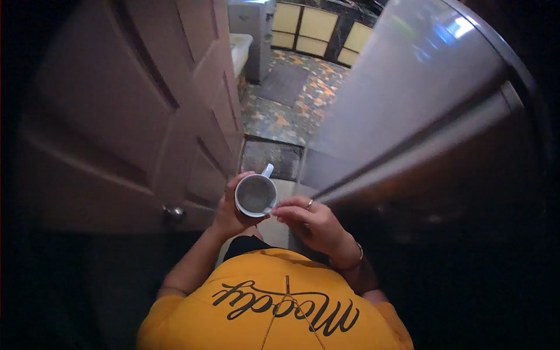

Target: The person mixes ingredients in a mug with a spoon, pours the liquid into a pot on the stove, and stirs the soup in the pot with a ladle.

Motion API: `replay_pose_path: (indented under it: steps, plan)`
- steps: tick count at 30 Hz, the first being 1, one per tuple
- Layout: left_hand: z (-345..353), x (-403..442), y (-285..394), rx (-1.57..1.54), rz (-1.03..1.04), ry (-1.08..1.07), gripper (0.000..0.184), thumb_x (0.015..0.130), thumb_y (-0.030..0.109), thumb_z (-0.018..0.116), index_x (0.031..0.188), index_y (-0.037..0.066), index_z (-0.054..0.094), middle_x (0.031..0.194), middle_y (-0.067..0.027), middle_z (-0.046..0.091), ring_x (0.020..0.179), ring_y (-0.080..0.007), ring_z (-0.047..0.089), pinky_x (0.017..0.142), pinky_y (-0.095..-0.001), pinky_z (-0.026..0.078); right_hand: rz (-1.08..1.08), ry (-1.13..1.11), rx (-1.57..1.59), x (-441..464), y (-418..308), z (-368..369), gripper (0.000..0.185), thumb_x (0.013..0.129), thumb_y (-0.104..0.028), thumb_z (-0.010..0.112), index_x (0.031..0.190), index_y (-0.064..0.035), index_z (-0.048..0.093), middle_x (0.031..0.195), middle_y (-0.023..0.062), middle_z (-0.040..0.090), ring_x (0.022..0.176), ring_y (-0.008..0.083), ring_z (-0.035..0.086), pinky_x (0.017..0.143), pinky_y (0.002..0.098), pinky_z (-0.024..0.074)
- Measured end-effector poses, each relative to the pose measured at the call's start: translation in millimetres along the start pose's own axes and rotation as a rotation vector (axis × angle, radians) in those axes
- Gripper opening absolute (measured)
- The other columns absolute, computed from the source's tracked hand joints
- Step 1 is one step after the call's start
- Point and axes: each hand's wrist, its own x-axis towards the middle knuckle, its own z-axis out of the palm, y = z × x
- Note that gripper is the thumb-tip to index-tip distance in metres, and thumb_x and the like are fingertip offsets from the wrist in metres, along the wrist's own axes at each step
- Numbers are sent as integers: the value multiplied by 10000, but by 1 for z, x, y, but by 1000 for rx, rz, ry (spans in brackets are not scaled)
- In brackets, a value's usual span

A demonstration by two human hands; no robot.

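A white mug (255, 195) with its handle toward the top stands upright in my left hand (232, 211), whose fingers wrap round its left and lower side. The inside of the mug looks greyish; whether it holds liquid is hard to tell. My right hand (309, 221), with a ring on one finger, is at the mug's lower right rim. Its fingertips are pressed together there, and what they hold, if anything, is too small to make out.
A panelled door (116, 128) with a round knob (174, 214) is on the left. A large grey metallic appliance (402, 87) fills the right. Between them, a dark mat (271, 158) lies before a patterned floor (318, 87), with cabinets (315, 28) beyond.
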Motion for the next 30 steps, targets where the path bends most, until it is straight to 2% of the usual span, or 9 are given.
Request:
replay_pose_path:
  steps: [2,3,7,13,18,23,25,26,30]
  plan:
    - [4,0,-2,-21,-12,70,1013,631,285,936,1425,122,329,1418,-136,465,1271,-339,515,1062,-433,427,-17,-139,-23,8,6,-3,158,878,-12,662,1032,-44,661,1049,145,656,895,338,665,770,379,543]
    - [-63,50,-43,43,-5,47,1013,631,285,936,1425,122,329,1418,-136,465,1271,-339,515,1062,-433,427,-56,-102,20,96,38,21,158,878,-12,662,1032,-44,661,1049,145,656,895,338,665,770,379,543]
    - [-124,92,-52,207,-165,73,1012,603,219,946,1410,99,348,1357,-141,492,1244,-312,527,1052,-419,433,-153,-43,116,198,56,31,182,870,11,673,1044,-39,652,991,122,649,872,296,666,749,353,549]
    - [-106,102,-81,-321,-319,319,978,643,96,902,1424,77,314,1331,-106,477,1245,-244,497,1056,-410,414,-196,-465,44,275,84,26,208,811,-21,653,1016,-54,633,1005,154,631,897,379,636,773,416,533]
    - [-117,126,-100,-471,-561,351,976,652,43,863,1440,67,286,1341,-131,478,1272,-267,492,1069,-430,403,-241,-730,136,345,106,18,220,790,-30,664,1007,-20,632,1045,164,631,928,392,636,801,429,530]
    - [-107,197,-134,-309,-464,349,980,659,12,847,1449,67,270,1356,-136,469,1283,-268,483,1061,-437,413,-367,-687,235,413,161,-21,205,799,-28,663,998,9,635,1098,185,634,935,386,645,792,434,526]
    - [-105,251,-143,-304,-616,287,980,664,-6,841,1453,67,264,1368,-140,457,1295,-268,472,1057,-439,417,-311,-845,189,444,198,-35,198,812,-32,654,1004,17,645,1096,183,638,932,378,649,793,430,527]
    - [-91,283,-134,-563,-716,487,981,663,-19,842,1452,67,264,1374,-136,448,1301,-264,465,1062,-433,412,-359,-790,288,453,232,-32,143,848,-42,640,975,24,650,1031,172,634,893,369,644,769,434,518]
    - [-73,379,-202,-358,-644,364,1002,639,13,875,1439,62,273,1366,-135,455,1291,-257,474,1058,-422,418,-317,-669,201,523,287,-114,143,906,-109,635,984,8,665,982,176,617,842,357,637,749,434,517]
